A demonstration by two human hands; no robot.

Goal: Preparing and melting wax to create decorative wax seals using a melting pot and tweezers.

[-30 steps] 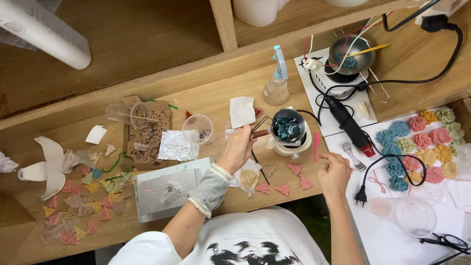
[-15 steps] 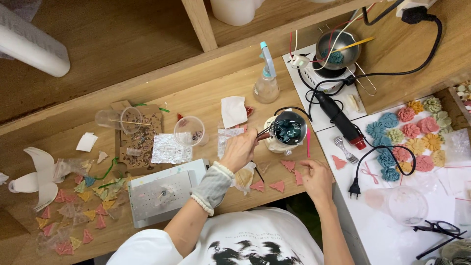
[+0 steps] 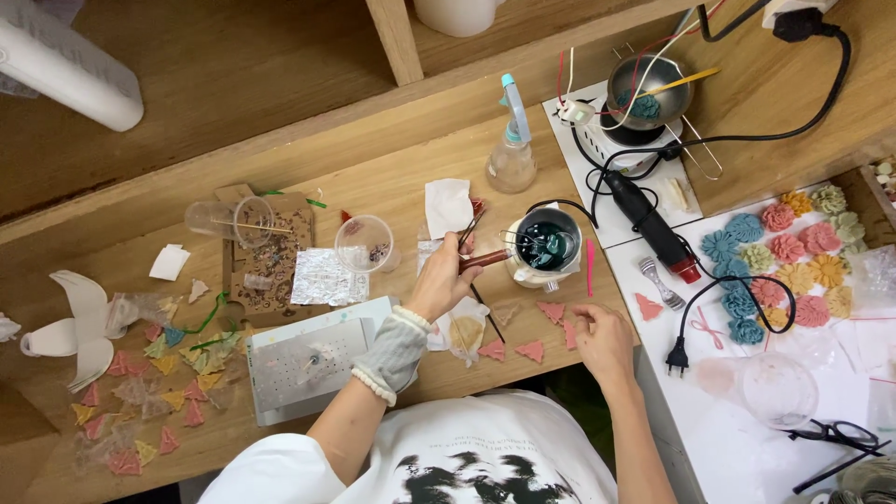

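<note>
My left hand grips the dark red handle of a small metal pot that holds dark teal liquid and sits on a pale stand. My right hand rests on the wooden table with its fingertips touching a small pink triangular piece. More pink triangles lie between my hands. A grey knitted cuff covers my left wrist.
A spray bottle, a black heat tool with cord and a hotplate with a metal pot stand at the right. Coloured flower shapes cover the white mat. Plastic cups, foil and scattered coloured triangles lie at the left.
My left hand has closed on the pot's handle at the stand. My right hand has slid left toward the pink triangles. The view has shifted a little.
</note>
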